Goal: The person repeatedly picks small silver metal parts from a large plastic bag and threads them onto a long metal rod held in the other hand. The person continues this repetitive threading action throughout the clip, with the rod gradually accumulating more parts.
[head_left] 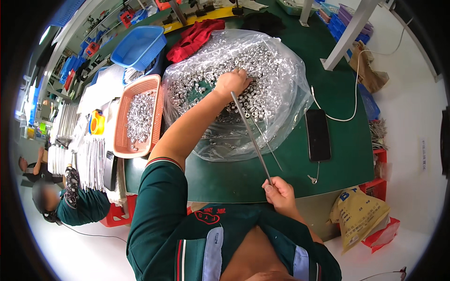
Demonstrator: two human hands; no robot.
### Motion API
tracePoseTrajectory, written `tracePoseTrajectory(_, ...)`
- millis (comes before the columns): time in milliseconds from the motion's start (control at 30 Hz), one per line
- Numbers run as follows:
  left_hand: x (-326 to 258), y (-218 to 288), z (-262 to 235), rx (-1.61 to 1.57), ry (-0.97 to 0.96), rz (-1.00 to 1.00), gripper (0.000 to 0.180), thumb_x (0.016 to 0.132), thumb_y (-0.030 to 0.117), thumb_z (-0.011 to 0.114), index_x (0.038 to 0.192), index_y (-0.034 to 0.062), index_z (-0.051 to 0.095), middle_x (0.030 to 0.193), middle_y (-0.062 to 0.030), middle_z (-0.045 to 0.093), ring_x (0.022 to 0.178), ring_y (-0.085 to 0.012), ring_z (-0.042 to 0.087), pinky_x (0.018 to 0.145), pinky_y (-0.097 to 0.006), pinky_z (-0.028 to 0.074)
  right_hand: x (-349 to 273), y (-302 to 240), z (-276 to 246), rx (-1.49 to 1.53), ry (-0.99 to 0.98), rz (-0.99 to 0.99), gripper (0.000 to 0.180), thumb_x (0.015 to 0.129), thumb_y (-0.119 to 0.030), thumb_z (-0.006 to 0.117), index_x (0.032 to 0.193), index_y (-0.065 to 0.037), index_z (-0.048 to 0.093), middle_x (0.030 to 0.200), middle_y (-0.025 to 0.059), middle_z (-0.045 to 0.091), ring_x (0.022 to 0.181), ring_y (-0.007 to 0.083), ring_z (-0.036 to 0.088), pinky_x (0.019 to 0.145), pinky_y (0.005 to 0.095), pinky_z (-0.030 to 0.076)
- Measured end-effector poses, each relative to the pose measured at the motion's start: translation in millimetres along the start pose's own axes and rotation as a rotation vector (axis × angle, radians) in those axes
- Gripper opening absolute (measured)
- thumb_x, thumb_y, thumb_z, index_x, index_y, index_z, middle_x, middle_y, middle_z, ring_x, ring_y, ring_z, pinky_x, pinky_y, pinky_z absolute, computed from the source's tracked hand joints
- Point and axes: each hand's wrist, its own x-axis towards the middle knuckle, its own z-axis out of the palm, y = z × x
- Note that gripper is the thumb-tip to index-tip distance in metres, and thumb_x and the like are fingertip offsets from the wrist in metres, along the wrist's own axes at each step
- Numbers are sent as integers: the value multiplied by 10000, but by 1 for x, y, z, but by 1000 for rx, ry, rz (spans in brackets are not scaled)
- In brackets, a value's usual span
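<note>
On the left of the green table (290,168) an orange basket (123,122) holds small silver nuts, with a blue basket (139,46) behind it. The left hand (233,82) reaches into the clear bag (276,107) of nuts (220,65), fingers curled down among them at the tip of the thin rod (251,136). The right hand (280,191) pinches the rod's near end in closed fingers near the table edge; a phone (318,135) lies to the right.

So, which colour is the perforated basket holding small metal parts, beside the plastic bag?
Orange, seen best in the head view: the perforated plastic basket.
</note>
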Motion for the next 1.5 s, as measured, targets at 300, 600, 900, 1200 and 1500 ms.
tracePoseTrajectory(300, -3, -26, -46, -1710, -9, -815, 292, 928, 343, 509, 846, 63, 501, 657, -49, 486, 444, -105, 372, 391, -255, 287, 0, 2, 2, 25, -6, -49, 126, 927, -136, 538, 897, -14, 543, 613, -50, 435, 507, 16, 367, 457, 188, 302)
tracePoseTrajectory(600, -26, -51, -47, -2752, 249, -1184, 327, 949, 306, 445, 927, -15, 505, 860, -177, 572, 622, -197, 517, 503, -236, 443, 0, 5, 7, 79, 21, -99, 151, 937, -155, 538, 897, -10, 542, 587, -55, 413, 479, 14, 348, 429, 188, 285)
tracePoseTrajectory(900, -81, -37, -66, -2826, -155, -844, 270, 963, 321, 459, 915, 56, 489, 697, -39, 454, 475, -84, 290, 403, -226, 188, 1, 7, 15, -25, 58, -140, 176, 932, -186, 550, 873, -21, 549, 592, -59, 423, 483, 5, 345, 430, 181, 269)
tracePoseTrajectory(1200, -169, -9, -90, -2723, -96, -754, 282, 964, 331, 448, 972, 54, 502, 712, -37, 462, 484, -86, 302, 410, -215, 218, 0, 17, 19, -121, 23, -210, 172, 932, -185, 548, 854, -31, 545, 598, -78, 386, 486, -7, 303, 425, 180, 228)
tracePoseTrajectory(1500, -223, 17, -115, -2647, 19, -887, 183, 956, 183, 412, 994, 23, 494, 740, -60, 464, 493, -88, 320, 390, -211, 214, -3, 27, 21, -172, 23, -370, 179, 941, -190, 526, 864, -29, 539, 586, -71, 370, 480, 3, 301, 424, 175, 240)
